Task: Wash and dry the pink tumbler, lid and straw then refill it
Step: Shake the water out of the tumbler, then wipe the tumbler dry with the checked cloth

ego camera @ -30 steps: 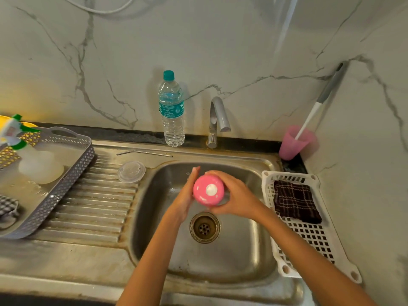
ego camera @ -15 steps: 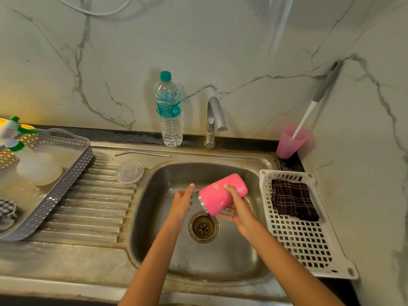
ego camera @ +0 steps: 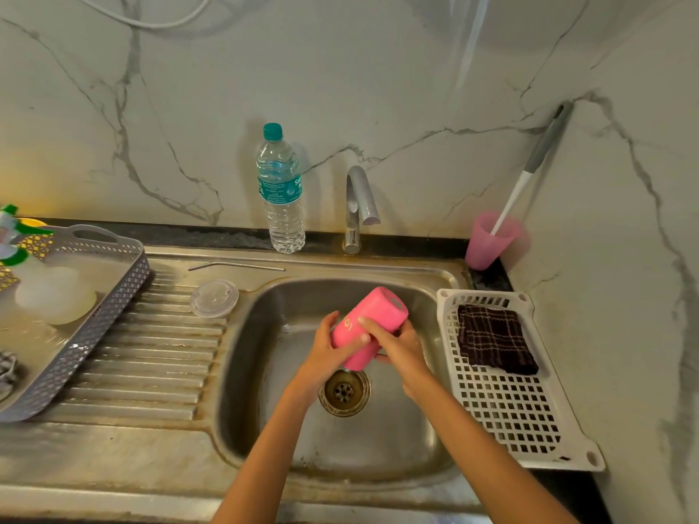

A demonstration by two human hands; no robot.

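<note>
Obs.: tumbler (ego camera: 368, 327) is held in the air directly above the drain (ego camera: 344, 391), inside the sink (ego camera: 264, 372).

Grip: your left hand (ego camera: 325, 353) curls round the tumbler's left side. Your right hand (ego camera: 401, 346) wraps over its upper side, fingers laid across the body. Both hands are grasping it; neither is free.

Orientation: tilted steeply, mouth end lowest and nearest the drain, base raised up and back-right of the drain. Judgement: this angle lets rinse water run straight into the drain, and the two-hand hold guards against a wet, slippery wall.

No stream visible from the tap (ego camera: 359, 206), which stands behind the drain.

Appearance: solid pink, smooth cylinder, pale lettering on the side, pale mark on the base, a sliver of metal rim at the mouth. Cannot tell whether suds remain.

Other parts: clear lid (ego camera: 214, 298) lies flat, back-left of the drain; metal straw (ego camera: 236, 265) lies farther back-left. Both untouched.

Right of the drain: dark checked cloth (ego camera: 495, 340) in a white basket (ego camera: 510, 410), probably staged for drying. Water bottle (ego camera: 281, 198) stands behind-left, likely for the refill.
</note>
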